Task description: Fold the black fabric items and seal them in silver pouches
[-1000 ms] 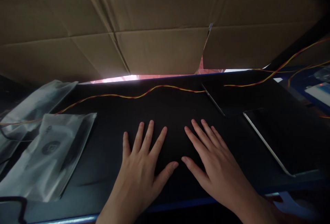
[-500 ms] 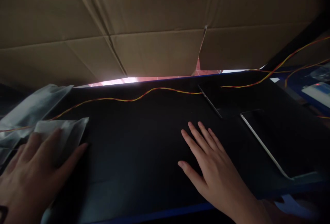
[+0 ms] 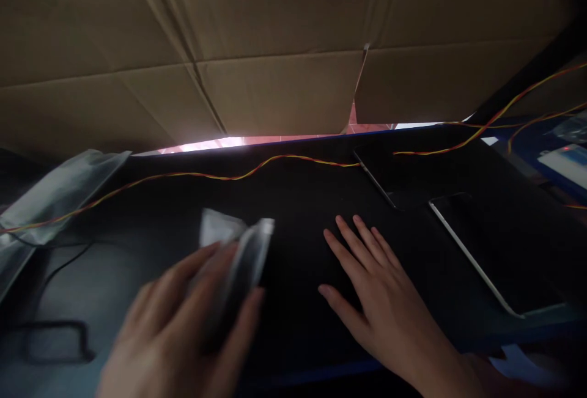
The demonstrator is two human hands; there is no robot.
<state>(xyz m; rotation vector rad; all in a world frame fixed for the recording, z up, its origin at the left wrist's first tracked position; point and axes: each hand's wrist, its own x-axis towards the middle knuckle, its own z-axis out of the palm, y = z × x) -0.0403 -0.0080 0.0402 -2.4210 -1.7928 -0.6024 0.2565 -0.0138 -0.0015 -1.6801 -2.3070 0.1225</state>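
My left hand grips a translucent plastic pouch with a dark item inside, holding it over the black mat left of centre; the hand and pouch are blurred by motion. My right hand lies flat on the mat with fingers spread, holding nothing, just right of the pouch. Two dark tablets with silver edges lie on the mat to the right of my right hand.
A cardboard wall stands close behind the mat. A red-yellow twisted wire runs across the mat's far side. Another plastic pouch lies at far left. A black cable loop sits at lower left.
My left hand went left to the pouch, took hold of it and has carried it right toward the mat's centre. My right hand has stayed flat in place.
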